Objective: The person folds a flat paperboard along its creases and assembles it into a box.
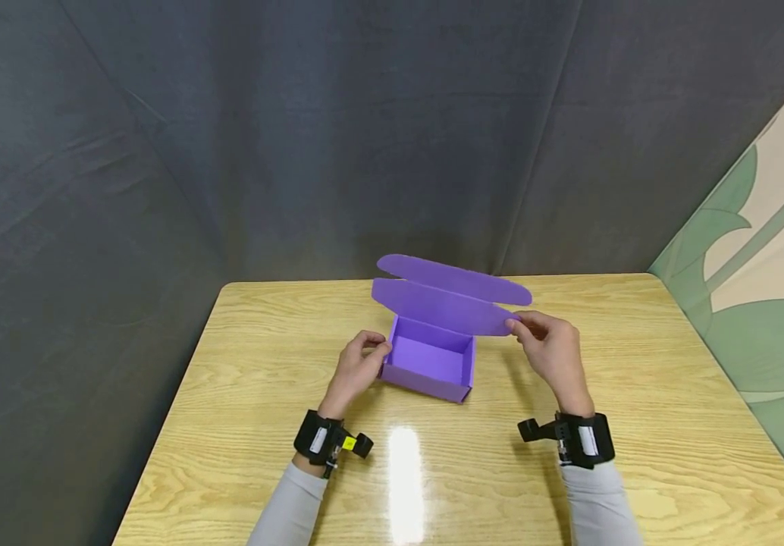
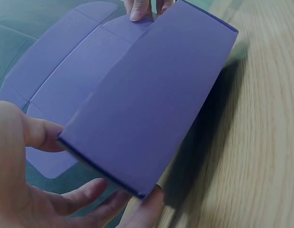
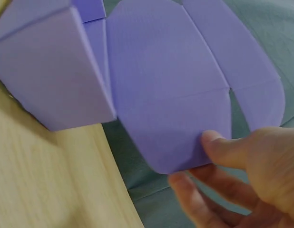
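Note:
A purple cardboard box point(image 1: 428, 385) stands on the table with its lid point(image 1: 433, 303) raised at the back. The lid's side flaps and long front flap point(image 1: 456, 280) are spread out flat. My left hand point(image 1: 359, 365) grips the box's left side, thumb at the top edge and fingers around the lower corner, as the left wrist view shows. At the lid's right end, my right hand point(image 1: 550, 349) pinches the side flap point(image 3: 185, 142) between thumb and fingers. The inside of the box point(image 1: 426, 359) shows a bare purple bottom.
The wooden table point(image 1: 249, 379) reaches back to a dark grey curtain point(image 1: 365, 152) close behind the lid. A floral-patterned cloth point(image 1: 760, 303) hangs to the right. Each wrist wears a black strap with a small camera.

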Tool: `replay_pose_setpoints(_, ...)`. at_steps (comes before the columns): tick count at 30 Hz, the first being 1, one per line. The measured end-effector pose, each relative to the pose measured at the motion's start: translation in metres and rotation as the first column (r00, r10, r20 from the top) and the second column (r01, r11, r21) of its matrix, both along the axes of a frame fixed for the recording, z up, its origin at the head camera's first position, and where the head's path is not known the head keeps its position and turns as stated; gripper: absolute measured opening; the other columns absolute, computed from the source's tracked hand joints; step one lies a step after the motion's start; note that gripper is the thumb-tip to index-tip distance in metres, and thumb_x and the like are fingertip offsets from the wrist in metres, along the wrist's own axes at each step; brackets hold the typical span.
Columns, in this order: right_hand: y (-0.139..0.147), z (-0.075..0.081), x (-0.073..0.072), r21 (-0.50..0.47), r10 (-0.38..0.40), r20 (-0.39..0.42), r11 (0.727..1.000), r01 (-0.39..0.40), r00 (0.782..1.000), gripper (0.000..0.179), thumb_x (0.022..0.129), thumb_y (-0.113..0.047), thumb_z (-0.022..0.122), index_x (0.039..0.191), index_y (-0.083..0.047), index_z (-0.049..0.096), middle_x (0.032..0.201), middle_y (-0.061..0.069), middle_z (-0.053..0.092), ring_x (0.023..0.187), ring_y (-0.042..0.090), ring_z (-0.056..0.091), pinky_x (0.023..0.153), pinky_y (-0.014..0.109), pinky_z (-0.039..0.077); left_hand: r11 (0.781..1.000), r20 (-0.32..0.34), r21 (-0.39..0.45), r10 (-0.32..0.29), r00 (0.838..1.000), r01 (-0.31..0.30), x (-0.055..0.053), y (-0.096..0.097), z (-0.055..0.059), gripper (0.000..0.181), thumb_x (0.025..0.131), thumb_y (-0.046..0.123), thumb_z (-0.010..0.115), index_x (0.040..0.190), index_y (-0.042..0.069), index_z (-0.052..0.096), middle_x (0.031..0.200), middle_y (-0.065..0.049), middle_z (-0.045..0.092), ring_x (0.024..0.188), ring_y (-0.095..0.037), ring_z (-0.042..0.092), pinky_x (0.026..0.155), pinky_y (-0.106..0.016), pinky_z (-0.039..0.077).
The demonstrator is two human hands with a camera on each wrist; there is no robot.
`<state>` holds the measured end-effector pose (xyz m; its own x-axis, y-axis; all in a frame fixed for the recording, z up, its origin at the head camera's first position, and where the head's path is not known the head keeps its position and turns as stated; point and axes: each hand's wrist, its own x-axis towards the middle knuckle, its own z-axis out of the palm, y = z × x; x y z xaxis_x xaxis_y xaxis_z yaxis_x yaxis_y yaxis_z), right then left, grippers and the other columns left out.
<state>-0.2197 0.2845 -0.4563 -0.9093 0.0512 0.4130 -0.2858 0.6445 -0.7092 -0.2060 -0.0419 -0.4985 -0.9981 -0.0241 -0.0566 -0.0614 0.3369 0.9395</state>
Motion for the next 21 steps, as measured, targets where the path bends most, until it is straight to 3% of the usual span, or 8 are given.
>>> replay_pose_setpoints(6,-0.007,-0.003,-0.002,-0.003,-0.013,-0.095,1.0,0.012,0.995,0.017,0.098,-0.01,0.078,0.11,0.002,0.082,0.098,0.019,0.081,0.072,0.001,0.062,0.06,0.009,0.045,0.994,0.005,-0.072,-0.083,0.997,0.083,0.001,0.0,-0.002,0.022,0.101,0.021,0.069,0.118,0.007,0.071,0.12,-0.012,0.075,0.111,-0.028,0.074,0.094,-0.042,0.06)
replay_pose_setpoints(12,-0.011,-0.003,-0.003,-0.022,0.009,-0.13,1.0,-0.012,0.991,0.015,0.098,-0.004,0.076,0.11,0.005,0.081,0.101,0.024,0.08,0.079,0.029,0.075,0.068,0.001,0.045,0.98,0.014,-0.155,-0.125,0.992,0.126,0.004,-0.004,0.001,0.024,0.1,0.029,0.071,0.116,0.01,0.071,0.113,-0.008,0.076,0.107,-0.027,0.073,0.094,-0.046,0.059)
replay_pose_setpoints(14,-0.012,-0.004,-0.003,-0.032,0.017,-0.117,0.999,-0.021,0.993,0.015,0.099,-0.004,0.076,0.11,0.006,0.08,0.103,0.024,0.08,0.085,0.038,0.077,0.073,-0.001,0.045,0.983,0.0,-0.157,-0.093,0.996,0.092,0.005,-0.006,0.002,0.034,0.1,0.033,0.073,0.123,0.008,0.067,0.117,-0.009,0.074,0.107,-0.027,0.073,0.092,-0.045,0.06)
replay_pose_setpoints(17,-0.013,-0.004,-0.003,-0.031,0.027,-0.091,0.999,-0.03,0.996,0.016,0.1,-0.007,0.075,0.109,0.005,0.08,0.106,0.023,0.08,0.091,0.041,0.078,0.076,-0.002,0.046,0.991,-0.081,-0.129,0.008,0.997,-0.019,0.005,-0.008,0.006,0.052,0.097,0.034,0.076,0.136,0.005,0.057,0.128,-0.013,0.068,0.11,-0.031,0.072,0.091,-0.046,0.061)
replay_pose_setpoints(19,-0.013,-0.004,-0.002,-0.027,0.029,-0.077,0.999,-0.031,0.997,0.016,0.1,-0.009,0.075,0.109,0.004,0.08,0.106,0.022,0.08,0.092,0.038,0.078,0.076,-0.001,0.047,0.99,-0.164,-0.094,0.086,0.983,-0.102,0.004,-0.01,0.008,0.061,0.095,0.031,0.079,0.143,0.004,0.05,0.137,-0.015,0.063,0.113,-0.036,0.071,0.093,-0.049,0.061)
replay_pose_setpoints(21,-0.013,-0.003,-0.002,-0.02,0.03,-0.07,0.999,-0.031,0.997,0.016,0.1,-0.01,0.075,0.109,0.003,0.08,0.106,0.021,0.08,0.092,0.035,0.077,0.077,0.001,0.047,0.985,-0.251,-0.057,0.143,0.957,-0.162,0.002,-0.011,0.01,0.066,0.095,0.025,0.079,0.148,0.004,0.047,0.144,-0.018,0.059,0.117,-0.041,0.068,0.095,-0.053,0.059)
